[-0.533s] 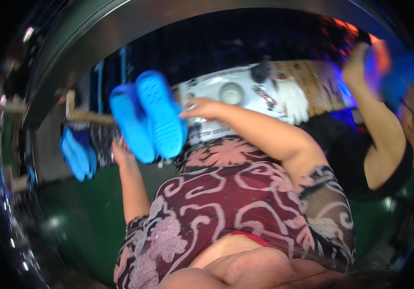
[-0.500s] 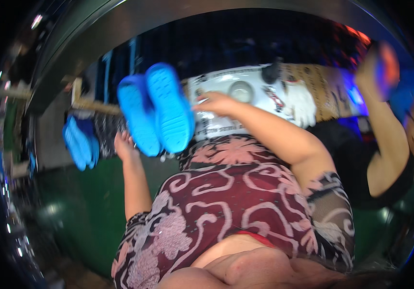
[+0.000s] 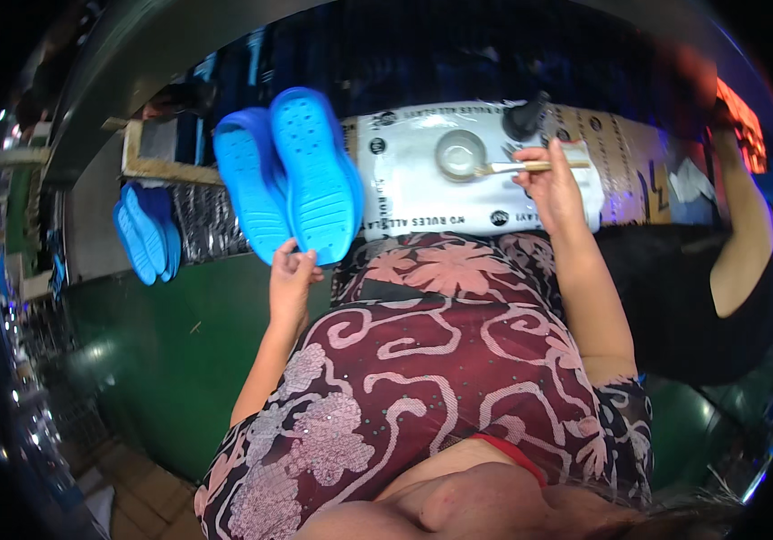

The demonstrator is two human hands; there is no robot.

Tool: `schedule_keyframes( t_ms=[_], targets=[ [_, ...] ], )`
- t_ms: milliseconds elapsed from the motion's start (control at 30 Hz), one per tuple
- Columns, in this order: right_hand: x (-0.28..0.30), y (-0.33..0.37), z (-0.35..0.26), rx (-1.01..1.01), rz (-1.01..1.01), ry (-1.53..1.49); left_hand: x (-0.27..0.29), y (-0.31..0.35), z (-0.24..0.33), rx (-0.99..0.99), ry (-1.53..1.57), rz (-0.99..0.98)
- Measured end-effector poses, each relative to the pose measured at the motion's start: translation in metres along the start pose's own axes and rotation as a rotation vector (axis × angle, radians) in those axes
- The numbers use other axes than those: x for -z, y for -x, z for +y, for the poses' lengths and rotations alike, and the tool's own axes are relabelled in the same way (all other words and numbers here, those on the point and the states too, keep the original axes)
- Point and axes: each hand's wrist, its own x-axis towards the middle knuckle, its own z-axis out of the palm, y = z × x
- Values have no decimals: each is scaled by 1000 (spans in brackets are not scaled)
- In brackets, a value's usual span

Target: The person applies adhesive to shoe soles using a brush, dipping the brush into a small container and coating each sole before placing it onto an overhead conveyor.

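Two bright blue foam shoe soles (image 3: 317, 171), with small holes toward their far ends and grooves at the near ends, lie side by side in front of me. My left hand (image 3: 292, 274) is closed at their near end, with curled fingers on the edge of the right one. My right hand (image 3: 550, 184) pinches the wooden handle of a brush (image 3: 530, 166). The brush's bristles point left, at the rim of a round, translucent bowl (image 3: 460, 156). The bowl stands on a white plastic sheet (image 3: 404, 193) with dark print.
A black object (image 3: 526, 117) stands behind the brush. Brown cardboard (image 3: 625, 162) extends to the right, where another person's arm (image 3: 739, 225) reaches in. More blue soles (image 3: 145, 234) lie at the left, near a wooden frame (image 3: 170, 171).
My right hand has moved from beside the blue soles rightward to the bowl, where it now holds the brush. My left hand has moved right and now touches the soles' near end.
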Motion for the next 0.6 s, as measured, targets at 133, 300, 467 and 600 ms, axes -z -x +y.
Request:
schedule_keyframes(
  t_ms=[133,300,467,600],
  targets=[
    [-6,8,-6,104,75,191,-8,5,36,81,56,-122],
    [-12,-5,5,183,68,347,-23,9,67,-42,183,-316],
    [-30,-25,18,373,67,778,-39,8,49,-151,227,-285],
    [-35,-44,29,663,-38,1083,-49,-7,54,-58,-117,-419]
  ],
)
